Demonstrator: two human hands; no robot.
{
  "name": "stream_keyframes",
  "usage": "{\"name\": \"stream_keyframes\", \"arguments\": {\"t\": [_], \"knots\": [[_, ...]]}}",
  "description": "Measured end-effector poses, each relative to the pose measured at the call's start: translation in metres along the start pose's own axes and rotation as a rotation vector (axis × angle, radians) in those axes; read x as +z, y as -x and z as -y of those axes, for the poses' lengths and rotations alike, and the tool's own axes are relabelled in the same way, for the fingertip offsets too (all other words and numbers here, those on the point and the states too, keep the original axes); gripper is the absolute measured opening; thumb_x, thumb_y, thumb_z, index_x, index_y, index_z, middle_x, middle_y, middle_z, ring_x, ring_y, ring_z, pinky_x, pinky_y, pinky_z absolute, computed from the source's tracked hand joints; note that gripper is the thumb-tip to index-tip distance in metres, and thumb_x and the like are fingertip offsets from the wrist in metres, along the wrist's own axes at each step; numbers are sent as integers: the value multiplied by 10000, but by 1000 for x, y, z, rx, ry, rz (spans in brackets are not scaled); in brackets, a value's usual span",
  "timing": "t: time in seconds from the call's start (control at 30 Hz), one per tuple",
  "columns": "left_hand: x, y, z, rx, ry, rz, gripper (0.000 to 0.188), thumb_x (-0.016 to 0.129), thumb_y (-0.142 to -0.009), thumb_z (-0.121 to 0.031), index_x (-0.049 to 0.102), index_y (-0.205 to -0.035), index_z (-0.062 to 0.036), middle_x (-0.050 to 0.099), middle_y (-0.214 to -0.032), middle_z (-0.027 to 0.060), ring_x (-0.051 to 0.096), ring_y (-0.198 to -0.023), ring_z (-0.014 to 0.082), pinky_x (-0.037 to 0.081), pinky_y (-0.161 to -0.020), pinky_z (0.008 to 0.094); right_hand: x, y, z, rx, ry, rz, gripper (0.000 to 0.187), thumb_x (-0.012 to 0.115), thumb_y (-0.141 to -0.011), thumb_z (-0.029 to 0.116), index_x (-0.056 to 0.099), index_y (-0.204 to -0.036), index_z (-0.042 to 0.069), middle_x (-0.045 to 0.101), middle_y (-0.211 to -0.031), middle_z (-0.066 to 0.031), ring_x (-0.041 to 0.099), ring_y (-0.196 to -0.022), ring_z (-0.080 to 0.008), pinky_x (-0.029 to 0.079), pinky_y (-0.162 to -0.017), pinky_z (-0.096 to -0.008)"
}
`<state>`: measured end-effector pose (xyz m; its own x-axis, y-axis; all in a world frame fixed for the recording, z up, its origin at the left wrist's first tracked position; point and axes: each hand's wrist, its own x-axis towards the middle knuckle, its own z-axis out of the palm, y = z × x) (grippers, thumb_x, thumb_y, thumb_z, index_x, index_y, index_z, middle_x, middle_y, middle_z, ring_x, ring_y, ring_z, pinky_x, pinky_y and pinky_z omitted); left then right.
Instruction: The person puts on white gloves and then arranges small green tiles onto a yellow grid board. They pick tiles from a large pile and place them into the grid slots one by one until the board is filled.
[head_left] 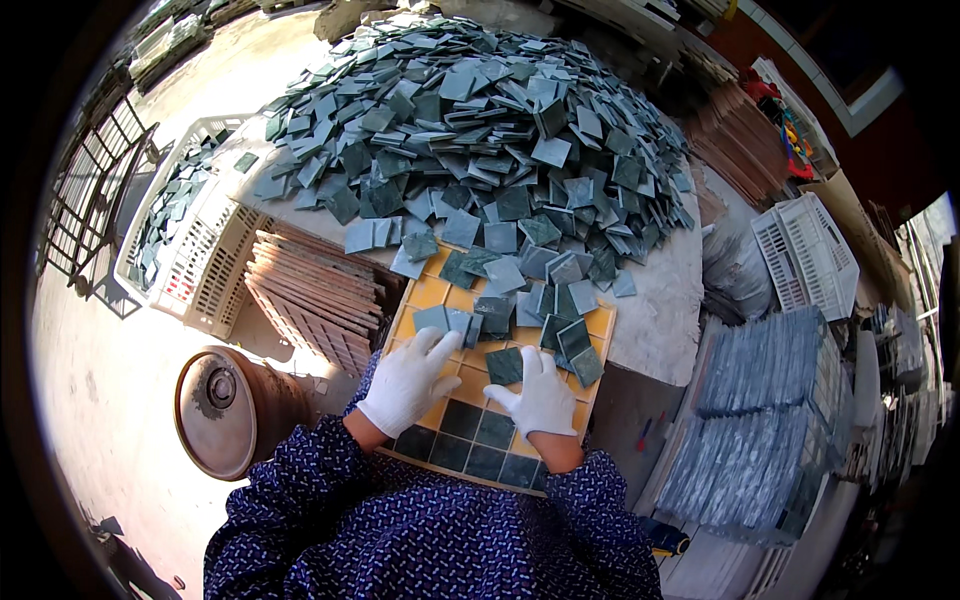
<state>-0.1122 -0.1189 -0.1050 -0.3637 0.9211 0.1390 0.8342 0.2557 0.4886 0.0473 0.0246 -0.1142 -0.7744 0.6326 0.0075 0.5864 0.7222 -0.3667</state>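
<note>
A yellow gridded board [432, 290] lies in front of me. Dark green square tiles [460, 420] fill cells along its near edge, and loose tiles [497, 313] are scattered over its far half. My left hand [408, 385], in a white glove, rests over the board's left side. Its fingers are stretched toward a few grey-green tiles [447, 320], with the thumb apart. My right hand [545, 395], also gloved in white, has its thumb and fingers spread around a dark green tile [504, 366]; the fingers touch or nearly touch that tile's right edge.
A big heap of loose tiles [470, 120] covers the pale table [655, 330] beyond the board. At left are a white crate [205, 265] of tiles, stacked brown boards [310, 290] and a rusty drum [225, 410]. Wrapped tile stacks [750, 430] and a white basket [805, 250] stand at right.
</note>
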Motion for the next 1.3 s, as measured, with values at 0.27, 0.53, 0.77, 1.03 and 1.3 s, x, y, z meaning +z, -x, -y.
{"name": "stream_keyframes", "arguments": {"t": [0.27, 0.53, 0.77, 1.03, 1.3], "knots": [[-2, -25, 54, -21, -55, -31, 565, 731, -720, -182, 513, -1225, -53, 546, -1079, 152, 573, -962, 352, 499, -800, 410, -20, 7, -21, -36, -98, 147, 555, 708, -737, 272, 488, -1206, 72, 532, -1106, -163, 549, -1043, -357, 465, -880, -435], [-12, 38, 46, 114, 2, 164, 656, 788, -657, -300, 532, -1226, -96, 543, -1107, 121, 560, -999, 328, 482, -840, 407, -24, 73, -65, -218, -164, 226, 488, 762, -726, 234, 597, -1157, 75, 545, -1082, -135, 552, -1011, -315, 472, -859, -403], [-12, 50, 45, 181, 59, 160, 633, 741, -721, -289, 504, -1262, -61, 509, -1146, 145, 535, -1026, 341, 460, -881, 403, -19, 84, -47, -167, -101, 128, 421, 718, -761, 224, 599, -1133, 67, 557, -1096, -130, 559, -1006, -314, 480, -852, -407], [6, 50, 32, 192, 51, 294, 536, 735, -747, -236, 550, -1215, -51, 499, -1145, 126, 535, -1028, 315, 457, -884, 384, -22, 84, -51, -192, -154, 189, 431, 722, -757, 235, 592, -1133, 70, 576, -1123, -135, 583, -1017, -316, 487, -859, -404], [-7, 41, 14, 73, 68, 301, 591, 740, -761, -266, 506, -1276, -94, 489, -1195, 137, 546, -1042, 339, 473, -875, 404, -32, 18, -74, 126, 15, -249, 623, 763, -718, 322, 521, -1235, 72, 558, -1173, -165, 582, -1040, -353, 486, -861, -427]]}}
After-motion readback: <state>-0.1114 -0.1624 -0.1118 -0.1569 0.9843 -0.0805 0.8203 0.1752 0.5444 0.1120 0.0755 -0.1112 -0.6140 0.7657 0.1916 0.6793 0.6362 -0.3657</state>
